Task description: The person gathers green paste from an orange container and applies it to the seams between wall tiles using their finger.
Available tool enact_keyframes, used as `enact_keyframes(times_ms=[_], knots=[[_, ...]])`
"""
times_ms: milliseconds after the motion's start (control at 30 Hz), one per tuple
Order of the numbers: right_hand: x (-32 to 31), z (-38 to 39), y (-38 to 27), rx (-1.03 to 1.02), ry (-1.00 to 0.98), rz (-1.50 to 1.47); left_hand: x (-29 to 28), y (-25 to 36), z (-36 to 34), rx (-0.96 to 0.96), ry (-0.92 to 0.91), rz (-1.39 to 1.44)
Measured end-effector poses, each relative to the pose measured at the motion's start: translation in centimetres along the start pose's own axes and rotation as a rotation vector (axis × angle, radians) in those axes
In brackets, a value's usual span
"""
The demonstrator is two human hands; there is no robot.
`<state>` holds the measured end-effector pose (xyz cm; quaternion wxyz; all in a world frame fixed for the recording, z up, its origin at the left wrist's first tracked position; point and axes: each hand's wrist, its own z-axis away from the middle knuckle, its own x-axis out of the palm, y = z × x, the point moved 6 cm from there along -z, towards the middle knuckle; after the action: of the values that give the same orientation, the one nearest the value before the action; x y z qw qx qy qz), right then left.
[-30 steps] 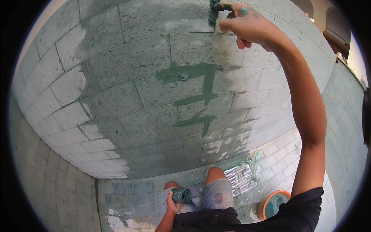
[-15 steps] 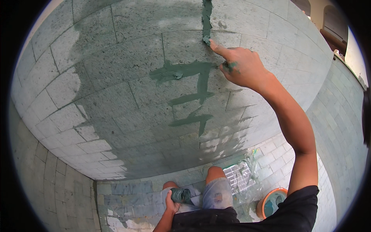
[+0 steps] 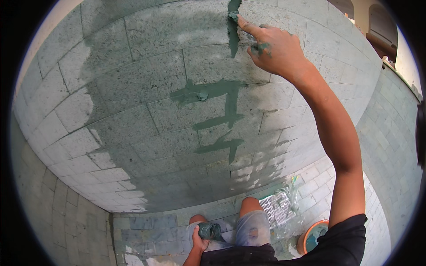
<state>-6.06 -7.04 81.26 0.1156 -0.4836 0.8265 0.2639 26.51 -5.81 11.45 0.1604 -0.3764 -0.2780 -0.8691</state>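
Note:
My right hand (image 3: 279, 51) reaches up to the stone-tiled wall (image 3: 155, 66). Its index finger is stretched out and the other fingers are curled; green smears mark the skin. The fingertip presses a dab of green paste (image 3: 232, 17) against an upright strip of paste (image 3: 233, 40) over a tile joint. Lower down, more green paste (image 3: 217, 90) covers several joints, with a small lump on it. Near my left knee, my left hand (image 3: 199, 239) is closed around a dark green, paste-smeared cup-like thing (image 3: 208, 231), whose exact kind I cannot make out.
An orange-rimmed bucket (image 3: 305, 241) with green paste stands on the tiled floor at lower right. Beside my knee lies a white grate (image 3: 276, 209) with clear plastic sheeting (image 3: 288, 224) around it. Tiled walls rise on both sides.
My right hand has moved up the joint from the strip's lower end, and paste now shows below the fingertip. My left hand keeps its hold. The view has shifted slightly.

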Motion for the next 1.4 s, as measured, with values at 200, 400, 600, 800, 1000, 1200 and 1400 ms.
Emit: enact_keyframes(times_ms=[200,400,600,800,1000,1200,1400], knots=[[1.7,3.1,-1.7,-0.01,-0.13,0.011,0.5,0.2,0.3,-0.02,-0.025,-0.022],[2.0,4.7,-1.1,-0.038,-0.242,-0.249,0.5,0.5,-0.3,0.008,0.015,-0.007],[-2.3,-3.7,2.8,0.046,0.03,-0.225,0.6,0.3,-0.7,-0.01,-0.008,0.001],[-0.6,-3.0,2.7,0.081,0.074,-0.013,0.1,0.1,-0.9,-0.016,0.025,0.011],[-1.1,-2.2,0.9,0.118,-0.065,-0.059,-0.1,0.1,-0.9,-0.025,-0.007,0.007],[0.6,0.5,-0.2,-0.016,0.109,0.066,0.5,0.1,-0.8,-0.045,0.009,-0.012],[1.5,2.8,-1.1,0.017,0.007,-0.007,0.3,0.3,-0.9,-0.022,0.0,0.01]])
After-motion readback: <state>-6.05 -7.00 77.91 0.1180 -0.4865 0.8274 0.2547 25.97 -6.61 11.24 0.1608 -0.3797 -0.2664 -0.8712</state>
